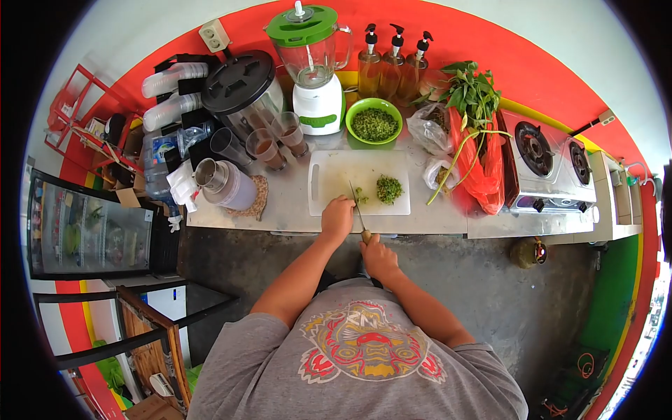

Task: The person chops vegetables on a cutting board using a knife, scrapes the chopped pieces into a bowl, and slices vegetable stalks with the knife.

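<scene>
My right hand (380, 259) is wrapped round the wooden handle of a knife (359, 210), whose blade points away over the white cutting board (327, 204). At the board's front edge, my left hand (338, 218) is closed beside the blade; what its fingers hold, if anything, is too small to make out. A few green bits (361, 196) lie next to the blade. Right of them on the board sits a pile of chopped greens (389, 189). Behind the board, a green bowl (351, 134) holds more chopped greens.
A blender (318, 105), pump bottles (389, 73) and a large black-lidded container (240, 82) stand at the back. Cups (264, 150) and a metal-topped jug (229, 185) are left. Leafy stems (470, 94), plastic bags (486, 175) and a gas stove (553, 175) are right.
</scene>
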Demonstrator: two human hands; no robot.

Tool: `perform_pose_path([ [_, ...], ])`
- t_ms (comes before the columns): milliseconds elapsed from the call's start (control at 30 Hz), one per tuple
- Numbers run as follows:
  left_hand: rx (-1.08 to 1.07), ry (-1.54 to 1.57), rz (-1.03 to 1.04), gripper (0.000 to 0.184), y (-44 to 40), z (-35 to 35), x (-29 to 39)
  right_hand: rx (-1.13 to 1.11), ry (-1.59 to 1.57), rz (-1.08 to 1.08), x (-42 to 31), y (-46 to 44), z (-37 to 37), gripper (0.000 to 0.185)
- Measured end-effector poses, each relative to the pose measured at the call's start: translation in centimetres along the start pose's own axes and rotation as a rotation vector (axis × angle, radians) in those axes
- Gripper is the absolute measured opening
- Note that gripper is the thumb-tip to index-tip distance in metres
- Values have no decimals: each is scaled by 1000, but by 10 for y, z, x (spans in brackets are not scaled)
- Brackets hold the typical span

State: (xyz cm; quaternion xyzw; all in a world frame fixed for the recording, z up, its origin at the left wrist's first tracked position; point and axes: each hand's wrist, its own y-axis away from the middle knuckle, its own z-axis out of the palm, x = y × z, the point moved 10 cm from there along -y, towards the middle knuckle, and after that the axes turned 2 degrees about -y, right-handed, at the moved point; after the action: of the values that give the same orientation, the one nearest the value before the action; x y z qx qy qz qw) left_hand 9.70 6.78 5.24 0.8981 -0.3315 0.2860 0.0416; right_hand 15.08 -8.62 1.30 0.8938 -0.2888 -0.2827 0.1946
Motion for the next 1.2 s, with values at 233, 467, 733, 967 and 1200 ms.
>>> perform_pose_path([
  [233, -137, -57, -144, 7, -19, 12, -14, 33, 16, -36, -13, -24, -15, 48],
  [467, -92, 19, -208, 6, -13, 7, -19, -17, -39, -23, -1, 8, -8, 49],
  [733, -5, 8, -36, 10, -2, 0, -4, -7, -58, -4, -2, -8, -2, 47],
  [967, -25, 23, -84, 11, -6, 1, -11, 30, -23, -52, -18, -10, -14, 47],
  [1200, -106, 19, -191, 9, -11, 8, -25, -81, -5, -4, -2, 22, -3, 46],
])
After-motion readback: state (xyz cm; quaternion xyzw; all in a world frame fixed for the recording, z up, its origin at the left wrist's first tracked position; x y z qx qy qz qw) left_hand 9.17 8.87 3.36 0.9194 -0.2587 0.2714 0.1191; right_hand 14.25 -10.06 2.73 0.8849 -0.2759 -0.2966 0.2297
